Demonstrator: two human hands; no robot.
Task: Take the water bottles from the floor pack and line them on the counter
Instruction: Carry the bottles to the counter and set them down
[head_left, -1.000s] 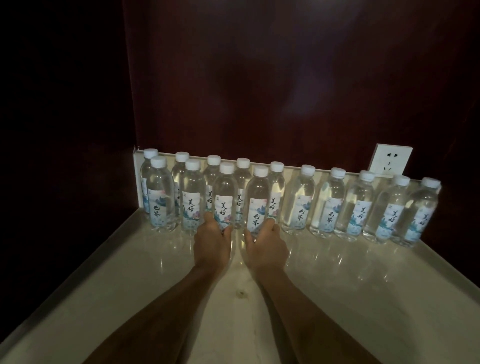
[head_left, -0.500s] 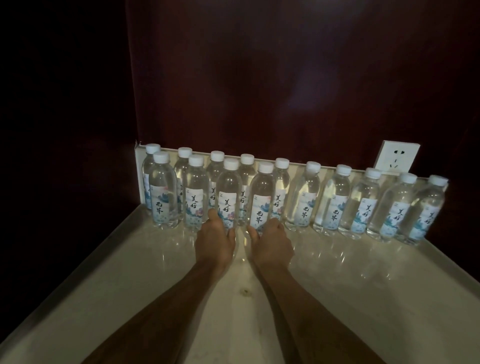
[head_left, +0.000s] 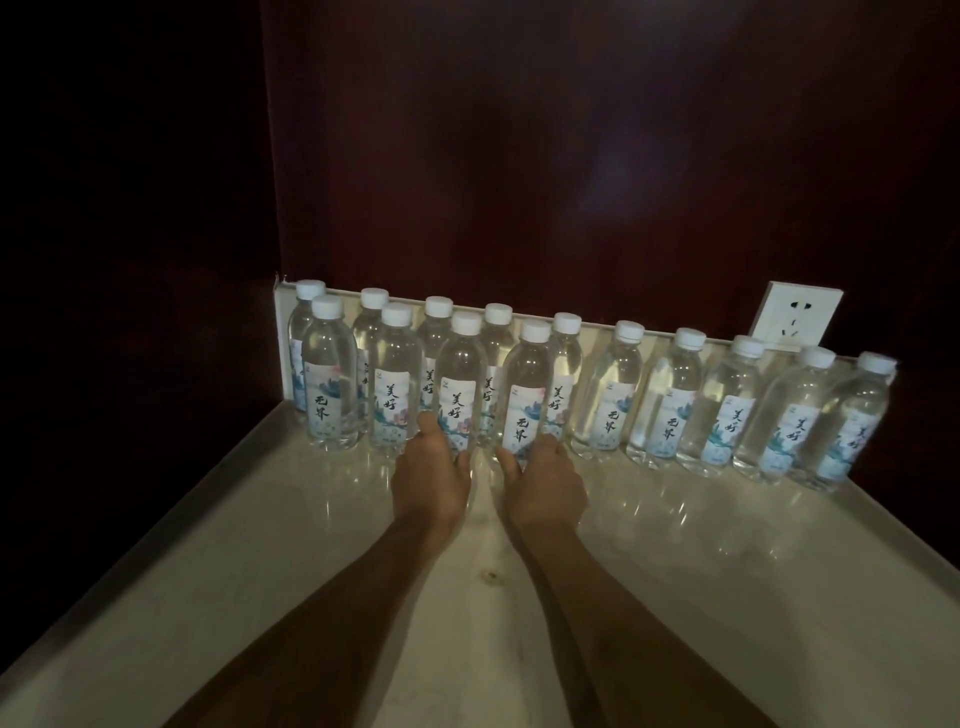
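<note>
Several clear water bottles with white caps and pale labels stand upright on the cream counter (head_left: 675, 561), along the back wall. A back row (head_left: 618, 395) runs from the left corner to the right edge. A shorter front row stands at the left. My left hand (head_left: 431, 478) wraps the base of the third front-row bottle (head_left: 460, 384). My right hand (head_left: 543, 483) wraps the base of the fourth front-row bottle (head_left: 527, 389). Both bottles stand on the counter. The floor pack is out of view.
A dark red wall rises behind the bottles and a dark side wall closes the left. A white power socket (head_left: 795, 314) sits on the wall at the back right. The counter's raised rim (head_left: 156, 525) runs along the left edge.
Both hands with their two bottles have slid slightly toward the back row. The view has shifted a little downward and left.
</note>
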